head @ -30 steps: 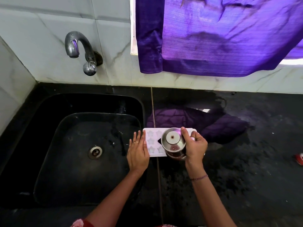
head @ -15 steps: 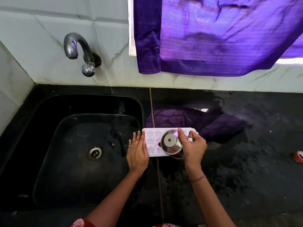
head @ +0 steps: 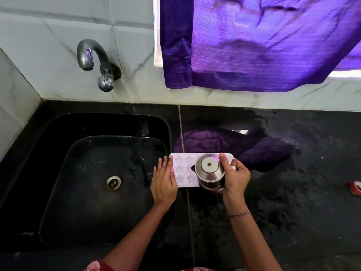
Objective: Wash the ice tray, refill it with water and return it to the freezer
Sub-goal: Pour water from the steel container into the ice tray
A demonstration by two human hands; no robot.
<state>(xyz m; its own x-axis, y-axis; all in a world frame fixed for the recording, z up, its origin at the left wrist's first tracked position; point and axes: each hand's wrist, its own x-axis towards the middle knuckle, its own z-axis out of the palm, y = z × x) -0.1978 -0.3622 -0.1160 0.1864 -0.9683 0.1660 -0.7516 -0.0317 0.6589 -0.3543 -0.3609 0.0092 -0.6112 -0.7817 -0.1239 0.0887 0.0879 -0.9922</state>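
A white ice tray (head: pixel 182 170) with star-shaped cells lies flat on the black counter just right of the sink. My left hand (head: pixel 163 182) rests with straight fingers against the tray's left edge. My right hand (head: pixel 235 177) grips a jug (head: pixel 210 173) with a steel lid and glass body, held over the tray's right half and tipped toward the cells. The jug hides the tray's right cells.
A black sink (head: pixel 97 184) with a round drain (head: pixel 113 182) lies to the left under a steel tap (head: pixel 93 61). A purple cloth (head: pixel 254 42) hangs on the wall behind. The black counter (head: pixel 293 202) looks wet; a red object (head: pixel 356 187) sits at the right edge.
The jug's lid has tilted slightly over the tray and my right hand shifted a little. My left hand has stayed against the tray's edge.
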